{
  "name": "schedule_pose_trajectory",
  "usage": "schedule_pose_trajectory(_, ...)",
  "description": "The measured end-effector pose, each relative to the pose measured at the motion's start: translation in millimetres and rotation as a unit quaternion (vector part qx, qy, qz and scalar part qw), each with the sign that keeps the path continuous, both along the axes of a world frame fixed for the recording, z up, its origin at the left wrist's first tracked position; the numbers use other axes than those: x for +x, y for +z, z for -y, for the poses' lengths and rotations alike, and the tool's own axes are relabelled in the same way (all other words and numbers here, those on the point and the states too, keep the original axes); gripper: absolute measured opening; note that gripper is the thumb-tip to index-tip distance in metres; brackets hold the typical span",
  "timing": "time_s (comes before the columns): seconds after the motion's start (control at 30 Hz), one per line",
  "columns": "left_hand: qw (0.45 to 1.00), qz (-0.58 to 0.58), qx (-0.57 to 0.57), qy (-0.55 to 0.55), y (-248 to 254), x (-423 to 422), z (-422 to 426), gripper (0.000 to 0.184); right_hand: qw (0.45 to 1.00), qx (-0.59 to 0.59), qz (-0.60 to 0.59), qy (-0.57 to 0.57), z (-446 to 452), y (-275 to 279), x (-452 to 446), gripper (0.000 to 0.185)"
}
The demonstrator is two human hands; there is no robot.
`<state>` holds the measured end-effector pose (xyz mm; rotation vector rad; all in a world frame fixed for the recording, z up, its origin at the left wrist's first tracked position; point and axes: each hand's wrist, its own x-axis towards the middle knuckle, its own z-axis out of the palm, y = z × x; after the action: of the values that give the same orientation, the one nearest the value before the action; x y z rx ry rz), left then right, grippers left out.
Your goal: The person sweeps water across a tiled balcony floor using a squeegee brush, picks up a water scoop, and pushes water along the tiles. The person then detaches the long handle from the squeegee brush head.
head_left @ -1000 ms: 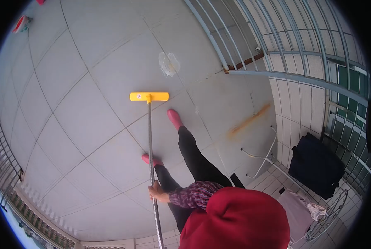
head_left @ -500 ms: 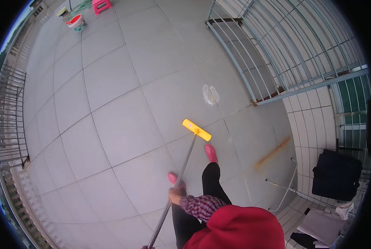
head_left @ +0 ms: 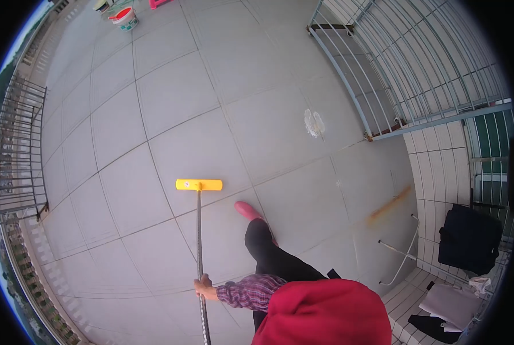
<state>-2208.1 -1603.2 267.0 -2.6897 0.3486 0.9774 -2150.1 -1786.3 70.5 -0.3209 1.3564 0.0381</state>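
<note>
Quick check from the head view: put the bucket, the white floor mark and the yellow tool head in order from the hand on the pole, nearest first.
From the hand on the pole:
1. Yellow tool head, straight ahead at the pole's far end.
2. White floor mark, ahead and to the right.
3. Bucket, well beyond both, toward the top left.

Mop head (head_left: 199, 184): plastic, smooth, slight gloss. Pole (head_left: 199, 247), below mop head: metal, patterned surface. Boot (head_left: 247, 210), lower right of mop head: smooth, rubber-like. Sleeve (head_left: 254, 291), farther below: woven cloth. Floor (head_left: 291, 207), around mop head: matt tile. Rack (head_left: 466, 116), upper right: metal, rusty corner.
</note>
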Motion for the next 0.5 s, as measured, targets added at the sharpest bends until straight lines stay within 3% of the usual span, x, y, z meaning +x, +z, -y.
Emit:
schedule_pose_trajectory(0.13, 0.989, -0.061, -0.131, -0.004, -123, 51, 3, 0.044, 0.985, -0.128, -0.102, -0.046, 157, -86, -31, 0.03)
schedule_pose_trajectory(0.17, 0.991, -0.031, -0.109, -0.073, -50, 33, 148, 0.044, 0.976, -0.158, -0.136, -0.059, 204, -88, -44, 0.029)
schedule_pose_trajectory(0.2, 0.988, -0.003, -0.092, -0.126, -64, 35, 197, 0.027, 0.972, -0.171, -0.128, -0.096, 247, -116, -52, 0.029)
schedule_pose_trajectory(0.23, 0.984, -0.018, -0.126, -0.122, -72, 37, 241, 0.03, 0.953, -0.197, -0.19, -0.13, 284, -146, -58, 0.033)
schedule_pose_trajectory(0.33, 0.953, -0.111, -0.242, -0.142, -113, 49, 327, 0.03, 0.934, -0.249, -0.206, -0.148, 386, -156, -91, 0.036)
schedule_pose_trajectory(0.5, 0.947, -0.186, -0.239, -0.103, -131, 85, 409, 0.029, 0.937, -0.197, -0.244, -0.15, 472, -176, -93, 0.035)
